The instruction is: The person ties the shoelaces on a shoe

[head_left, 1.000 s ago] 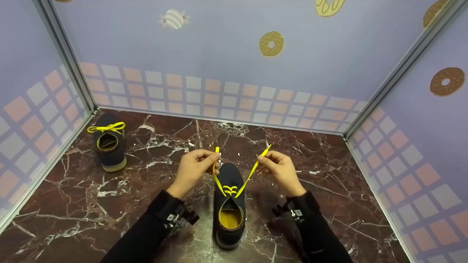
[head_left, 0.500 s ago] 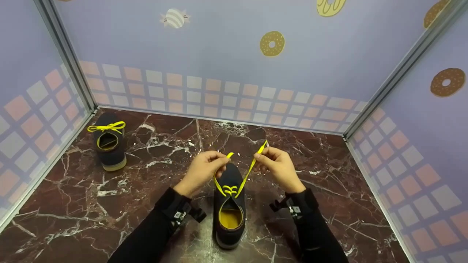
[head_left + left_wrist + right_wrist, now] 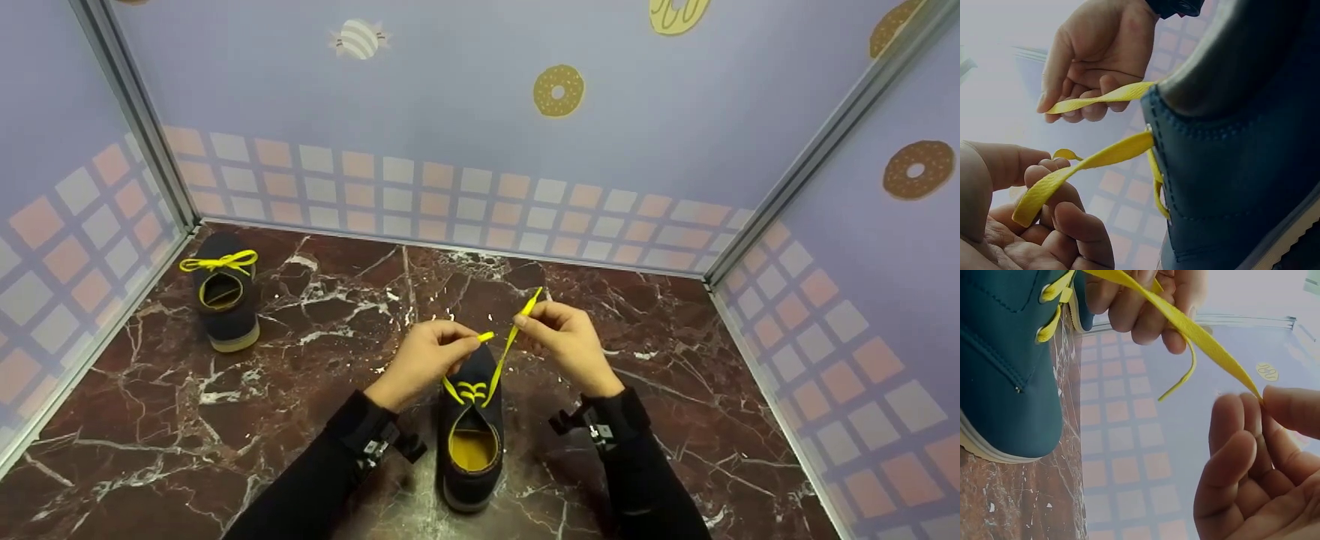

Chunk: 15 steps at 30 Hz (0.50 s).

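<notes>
Head view forward and down, wrist views close, sharing the nearer shoe

Beyond the right hand rises a lilac wall with pink and white squares; beneath it, a dark red marbled floor; rightward, a grey post.

It's matt cloth by the look on the shoe, a fine woven texture along the lace, glossy marble-look finish on the table, smooth wall panels, dull metal posts!
</notes>
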Each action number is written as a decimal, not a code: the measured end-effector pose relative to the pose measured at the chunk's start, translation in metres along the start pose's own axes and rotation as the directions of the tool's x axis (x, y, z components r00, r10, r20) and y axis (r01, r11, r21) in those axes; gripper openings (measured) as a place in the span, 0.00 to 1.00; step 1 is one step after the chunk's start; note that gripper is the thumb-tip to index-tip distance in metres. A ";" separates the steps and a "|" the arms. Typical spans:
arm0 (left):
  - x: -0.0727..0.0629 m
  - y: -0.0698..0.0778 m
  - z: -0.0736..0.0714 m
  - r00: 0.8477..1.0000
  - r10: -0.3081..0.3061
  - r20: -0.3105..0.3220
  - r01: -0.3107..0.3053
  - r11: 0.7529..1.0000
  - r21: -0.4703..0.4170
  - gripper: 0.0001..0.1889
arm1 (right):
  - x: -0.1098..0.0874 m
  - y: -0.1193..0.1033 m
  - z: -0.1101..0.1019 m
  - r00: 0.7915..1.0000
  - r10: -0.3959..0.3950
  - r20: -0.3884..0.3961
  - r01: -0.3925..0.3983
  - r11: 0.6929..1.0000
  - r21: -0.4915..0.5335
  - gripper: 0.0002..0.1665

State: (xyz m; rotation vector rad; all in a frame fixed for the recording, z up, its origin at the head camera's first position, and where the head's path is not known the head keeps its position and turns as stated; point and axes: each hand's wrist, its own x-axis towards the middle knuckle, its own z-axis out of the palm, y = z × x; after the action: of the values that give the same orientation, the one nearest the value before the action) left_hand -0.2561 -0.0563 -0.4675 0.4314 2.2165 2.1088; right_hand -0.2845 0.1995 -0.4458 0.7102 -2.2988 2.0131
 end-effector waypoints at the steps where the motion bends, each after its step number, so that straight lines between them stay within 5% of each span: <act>1: 0.000 -0.001 0.000 1.000 -0.003 0.002 0.003 1.000 0.000 0.12 | 0.000 -0.001 0.000 1.000 -0.004 -0.004 0.004 1.000 -0.013 0.12; 15: -0.001 -0.005 0.009 0.997 -0.030 0.072 0.031 1.000 -0.008 0.10 | -0.002 -0.003 0.005 1.000 -0.028 -0.011 0.029 0.999 0.038 0.14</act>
State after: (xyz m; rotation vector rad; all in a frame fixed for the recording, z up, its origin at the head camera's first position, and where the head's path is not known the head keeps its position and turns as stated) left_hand -0.2538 -0.0477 -0.4730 0.4622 2.1602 2.0537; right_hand -0.2807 0.1953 -0.4447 0.7280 -2.2374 2.0484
